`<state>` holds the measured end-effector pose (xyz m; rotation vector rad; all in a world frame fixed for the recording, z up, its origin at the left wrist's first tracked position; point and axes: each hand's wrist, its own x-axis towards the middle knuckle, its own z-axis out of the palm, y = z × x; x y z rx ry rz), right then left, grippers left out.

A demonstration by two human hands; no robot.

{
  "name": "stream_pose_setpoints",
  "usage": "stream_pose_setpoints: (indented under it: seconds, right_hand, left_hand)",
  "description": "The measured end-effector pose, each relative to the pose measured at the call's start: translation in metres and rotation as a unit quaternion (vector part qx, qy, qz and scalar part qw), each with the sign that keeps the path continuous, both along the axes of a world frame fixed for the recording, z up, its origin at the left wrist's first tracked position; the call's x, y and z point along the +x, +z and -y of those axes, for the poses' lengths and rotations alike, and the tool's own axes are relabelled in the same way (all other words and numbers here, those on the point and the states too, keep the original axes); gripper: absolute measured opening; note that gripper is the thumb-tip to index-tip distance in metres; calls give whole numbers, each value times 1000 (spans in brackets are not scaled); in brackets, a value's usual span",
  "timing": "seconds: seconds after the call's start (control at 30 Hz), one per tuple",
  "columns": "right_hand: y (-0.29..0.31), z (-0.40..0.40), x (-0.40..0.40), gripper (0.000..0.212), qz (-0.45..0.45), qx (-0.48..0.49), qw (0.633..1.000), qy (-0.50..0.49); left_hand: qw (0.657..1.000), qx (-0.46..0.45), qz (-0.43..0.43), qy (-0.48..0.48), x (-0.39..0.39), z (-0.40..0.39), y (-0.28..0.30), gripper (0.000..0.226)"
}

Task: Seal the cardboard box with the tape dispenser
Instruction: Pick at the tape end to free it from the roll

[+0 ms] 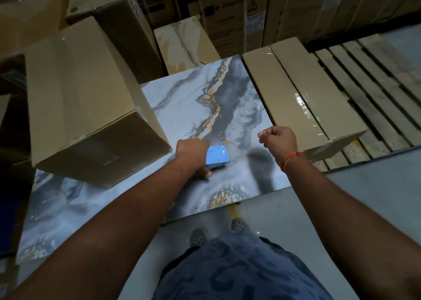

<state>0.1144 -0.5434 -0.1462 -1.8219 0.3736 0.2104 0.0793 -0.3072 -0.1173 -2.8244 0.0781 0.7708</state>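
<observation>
Gripping the blue tape dispenser [217, 157] on the marbled counter [227, 99], the left hand [193, 155] is picking it up while the right hand [279, 140] hovers fisted and empty; next, carry it to the cardboard box [79, 108] alongside.

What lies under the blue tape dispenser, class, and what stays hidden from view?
The blue tape dispenser sits on a marbled grey slab, gripped by the left hand. Its underside, and any tape roll, are covered by the dispenser body and hand.
</observation>
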Motion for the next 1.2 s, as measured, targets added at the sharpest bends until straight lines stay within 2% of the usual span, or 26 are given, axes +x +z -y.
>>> stream_pose_setpoints:
  seconds: [0.13, 0.33, 0.47, 0.63, 0.83, 0.93, 1.07, 1.2]
  right_hand:
    - [-14, 10, 2, 16, -10, -11, 1000, -7]
    - [-28, 13, 4, 11, -21, -39, 999, -27]
    - [-35, 13, 5, 15, -26, -83, 996, -23]
    - [-41, 8, 11, 15, -34, -145, 989, -21]
    - [-42, 0, 16, 15, -45, -182, 982, -36]
    - [-41, -2, 17, 13, -43, -198, 978, -40]
    - [-37, -6, 18, 9, -36, -216, 975, -44]
    - [-33, -9, 13, 10, -32, -228, 972, -43]
  left_hand:
    - [1000, -15, 2, -2, 6, 13, -4, 89]
    - [1000, 7, -19, -11, 17, 27, -8, 98]
    - [999, 21, -24, -25, 27, 35, -13, 97]
    - [998, 32, -39, -23, 38, 48, -18, 82]
    - [993, 47, -99, -34, 51, 54, -26, 64]
    - [992, 2, -122, -43, 60, 51, -28, 74]
    - [985, -29, -163, -49, 79, 38, -33, 101]
    - [979, -54, -191, -43, 98, 32, -37, 103]
